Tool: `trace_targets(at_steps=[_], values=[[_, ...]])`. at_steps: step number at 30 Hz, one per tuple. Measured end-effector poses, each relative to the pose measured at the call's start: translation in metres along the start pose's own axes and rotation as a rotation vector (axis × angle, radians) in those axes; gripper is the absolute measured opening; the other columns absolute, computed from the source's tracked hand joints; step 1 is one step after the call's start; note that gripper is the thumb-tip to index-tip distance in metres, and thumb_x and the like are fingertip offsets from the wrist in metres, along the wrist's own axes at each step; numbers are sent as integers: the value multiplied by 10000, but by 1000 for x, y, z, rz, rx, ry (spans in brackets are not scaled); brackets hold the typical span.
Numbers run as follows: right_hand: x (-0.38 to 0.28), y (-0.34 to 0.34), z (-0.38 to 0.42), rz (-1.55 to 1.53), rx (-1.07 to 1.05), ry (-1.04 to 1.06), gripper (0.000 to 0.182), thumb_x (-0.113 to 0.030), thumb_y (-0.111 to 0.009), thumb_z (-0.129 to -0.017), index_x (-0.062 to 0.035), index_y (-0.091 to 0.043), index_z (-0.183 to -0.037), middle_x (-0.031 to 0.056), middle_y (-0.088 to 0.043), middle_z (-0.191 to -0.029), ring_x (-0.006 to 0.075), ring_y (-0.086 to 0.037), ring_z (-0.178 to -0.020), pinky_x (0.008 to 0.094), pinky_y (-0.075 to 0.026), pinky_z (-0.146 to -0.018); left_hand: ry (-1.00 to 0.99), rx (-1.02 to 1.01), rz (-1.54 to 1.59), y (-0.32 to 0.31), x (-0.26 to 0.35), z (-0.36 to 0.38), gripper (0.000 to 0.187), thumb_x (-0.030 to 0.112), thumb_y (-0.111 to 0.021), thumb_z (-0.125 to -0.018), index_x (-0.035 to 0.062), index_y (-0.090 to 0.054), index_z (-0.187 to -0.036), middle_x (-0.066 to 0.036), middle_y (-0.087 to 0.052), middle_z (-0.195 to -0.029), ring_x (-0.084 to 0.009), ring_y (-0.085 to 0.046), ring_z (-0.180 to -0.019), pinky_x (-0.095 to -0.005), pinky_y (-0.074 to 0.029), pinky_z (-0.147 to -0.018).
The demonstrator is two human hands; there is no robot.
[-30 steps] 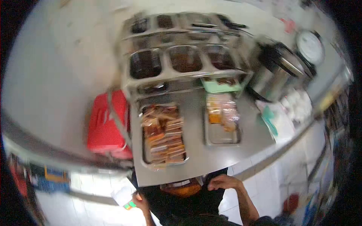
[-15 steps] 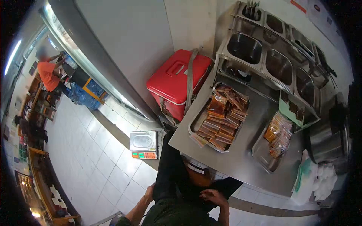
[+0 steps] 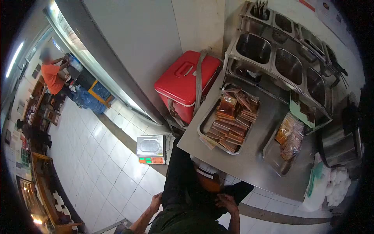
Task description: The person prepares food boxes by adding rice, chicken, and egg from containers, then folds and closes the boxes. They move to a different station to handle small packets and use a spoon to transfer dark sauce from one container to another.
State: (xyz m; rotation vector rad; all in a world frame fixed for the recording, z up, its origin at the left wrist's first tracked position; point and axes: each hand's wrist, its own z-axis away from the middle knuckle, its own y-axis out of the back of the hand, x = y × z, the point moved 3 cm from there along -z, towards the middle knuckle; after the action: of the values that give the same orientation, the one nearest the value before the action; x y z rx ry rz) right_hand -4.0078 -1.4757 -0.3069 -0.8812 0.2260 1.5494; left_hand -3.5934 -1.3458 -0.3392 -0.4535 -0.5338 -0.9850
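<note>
My left hand (image 3: 156, 202) rests at the outer side of my left thigh, holding nothing that I can see; its fingers lie against the dark trousers and are partly hidden. Over my right leg is my right hand (image 3: 227, 202), its fingers loosely apart with nothing in them. Above my lap stands a steel table (image 3: 253, 158). On it lie a metal tray (image 3: 200, 130) heaped with small sealed packets of reddish-brown sauce (image 3: 233, 123) and a second tray (image 3: 283, 169) with clear and amber packets (image 3: 290, 136). Both hands are apart from them.
A digital scale (image 3: 151, 149) stands left of my knee, and a red cooler box (image 3: 187, 76) beside the table. Steel pans (image 3: 253, 48) sit in a rack behind. White plastic bags (image 3: 337, 187) hang at right. A person in orange (image 3: 52, 76) stands far left.
The view has shifted slightly, so the table and scale appear a little further right. My right hand has moved slightly over my leg, its fingers spreading more. My left hand stays by my thigh.
</note>
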Motion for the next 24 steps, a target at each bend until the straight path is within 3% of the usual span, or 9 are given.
trace_targets(at_steps=[3,6,8,11,12,15,16,19,24], values=[[9,4,-2,-16,1,52,389,-253,-660,-958,-4,-591,-1249,159,-708,-1001,235,-720,-782,325,-597,-674,-14,23,-46,11,10,42,350,204,-564,-1011,-89,-626,-1191,-137,-673,-1157,-186,-626,-1091,-377,-501,-981],[16,13,-8,-54,45,-36,415,-273,-663,-958,3,-579,-1257,159,-708,-1005,230,-718,-784,338,-601,-682,-121,-50,-516,5,38,59,319,90,-649,-912,-102,-630,-1166,-147,-698,-1082,-206,-679,-970,-349,-563,-861],[13,15,-6,-19,63,-22,390,-264,-611,-992,4,-573,-1273,149,-707,-1051,212,-713,-850,358,-604,-731,-44,38,-608,8,43,39,337,47,-673,-860,-101,-633,-1160,-164,-710,-1041,-220,-704,-902,-337,-594,-770],[16,11,-8,-40,45,28,400,-278,-628,-983,-2,-575,-1267,140,-712,-1038,212,-716,-810,363,-607,-705,-395,121,-788,0,46,22,375,20,-676,-813,-99,-631,-1166,-176,-722,-979,-227,-718,-827,-328,-599,-658],[16,12,-8,-61,43,57,411,-288,-649,-970,-5,-578,-1260,139,-714,-1020,217,-719,-773,361,-608,-681,-438,98,-703,1,44,22,358,23,-675,-823,-65,-642,-1169,-159,-727,-964,-210,-721,-833,-328,-590,-630],[7,4,0,-78,102,62,396,-288,-640,-975,-14,-587,-1256,141,-717,-1020,212,-721,-750,353,-608,-658,-353,130,-842,-7,47,17,345,19,-684,-791,-48,-661,-1128,-169,-725,-895,-220,-722,-773,-347,-568,-630],[8,4,-1,-61,109,73,393,-288,-637,-977,-14,-589,-1255,141,-718,-1018,211,-720,-742,349,-608,-649,-485,112,-1086,-9,51,10,291,70,-692,-778,-33,-674,-1049,-216,-708,-840,-307,-714,-728,-401,-536,-635],[18,3,-6,-44,144,103,377,-280,-629,-983,-14,-598,-1248,143,-722,-1007,205,-719,-720,336,-605,-625,-454,223,-1274,44,-16,-80,249,149,-671,-789,-14,-674,-977,-246,-681,-788,-405,-677,-707,-460,-501,-637],[28,-1,2,-49,237,174,339,-235,-628,-984,-2,-610,-1230,140,-725,-986,199,-720,-713,320,-602,-607,-612,229,-1246,13,11,-4,256,215,-620,-824,20,-671,-982,-237,-676,-764,-449,-656,-718,-488,-488,-616]])
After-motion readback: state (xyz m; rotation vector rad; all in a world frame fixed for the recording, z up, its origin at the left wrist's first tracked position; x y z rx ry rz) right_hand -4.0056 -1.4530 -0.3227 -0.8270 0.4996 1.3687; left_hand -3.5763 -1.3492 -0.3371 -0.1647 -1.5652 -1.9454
